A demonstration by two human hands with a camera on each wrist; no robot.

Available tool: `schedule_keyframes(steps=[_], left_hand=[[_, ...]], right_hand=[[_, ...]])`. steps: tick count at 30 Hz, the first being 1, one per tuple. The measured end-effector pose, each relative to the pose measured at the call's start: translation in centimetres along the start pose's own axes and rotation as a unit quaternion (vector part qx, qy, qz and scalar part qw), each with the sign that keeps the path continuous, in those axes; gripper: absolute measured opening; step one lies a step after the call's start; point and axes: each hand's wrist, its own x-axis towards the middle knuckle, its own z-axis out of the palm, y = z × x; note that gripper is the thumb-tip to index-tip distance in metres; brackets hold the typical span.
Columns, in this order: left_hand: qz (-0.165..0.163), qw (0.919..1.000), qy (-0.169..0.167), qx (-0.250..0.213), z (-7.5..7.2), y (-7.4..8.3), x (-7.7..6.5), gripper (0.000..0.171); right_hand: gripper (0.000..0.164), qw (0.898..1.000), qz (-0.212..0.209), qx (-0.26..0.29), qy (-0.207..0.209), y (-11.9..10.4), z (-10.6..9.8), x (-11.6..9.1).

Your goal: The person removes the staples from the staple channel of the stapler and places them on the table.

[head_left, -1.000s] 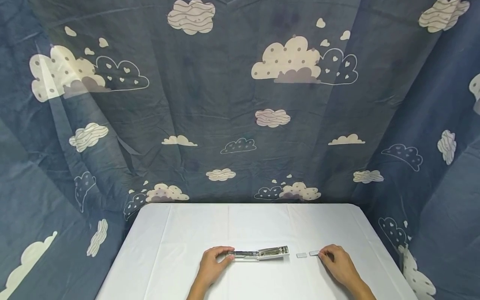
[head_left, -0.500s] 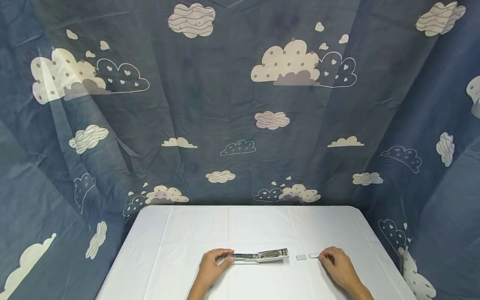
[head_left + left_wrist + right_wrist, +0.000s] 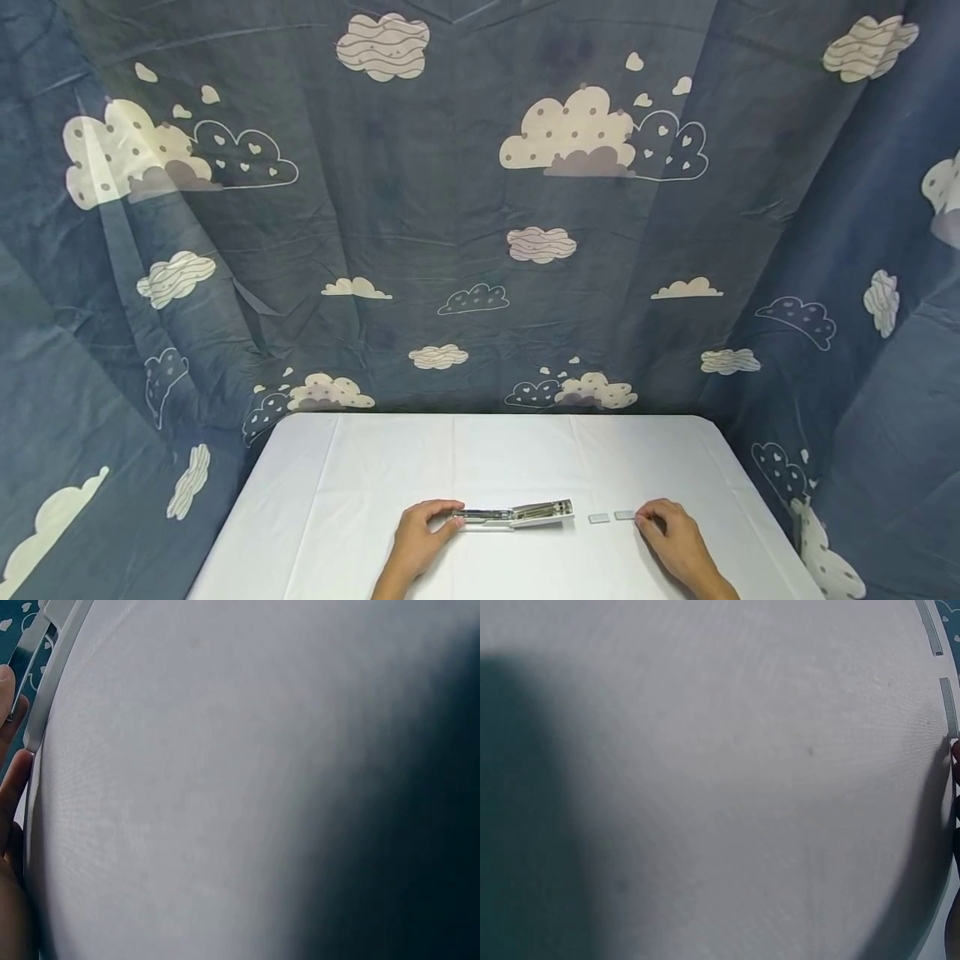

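A stapler (image 3: 513, 515) lies opened out on the white table, its metal magazine and raised top part showing. My left hand (image 3: 420, 537) grips its left end between thumb and fingers; the left wrist view catches part of these fingers (image 3: 16, 780) beside the stapler's pale body (image 3: 56, 675). Right of the stapler lie two short grey staple strips. The nearer strip (image 3: 598, 518) lies untouched. At the right end of the other strip (image 3: 624, 515) my right hand (image 3: 678, 542) pinches with thumb and forefinger. In the right wrist view that strip (image 3: 948, 705) shows beside a fingertip.
A white cloth-covered table (image 3: 375, 467) extends behind and to both sides of the hands. Dark blue cloud-patterned curtains (image 3: 420, 208) hang behind it and along the left and right.
The right staple strip, tilted a little at first, now looks level with its neighbour. The right hand stays at its end. The left hand keeps hold of the stapler; the head view shifts slightly.
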Motion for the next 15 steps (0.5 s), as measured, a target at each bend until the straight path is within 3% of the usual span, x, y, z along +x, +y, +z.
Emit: schedule_keyframes(steps=[15], left_hand=[[0.006, 1.0000, -0.003, 0.001, 0.15, 0.22, 0.76, 0.026]], right_hand=[[0.017, 0.999, 0.034, 0.033, -0.009, -0.02, -0.13, -0.32]])
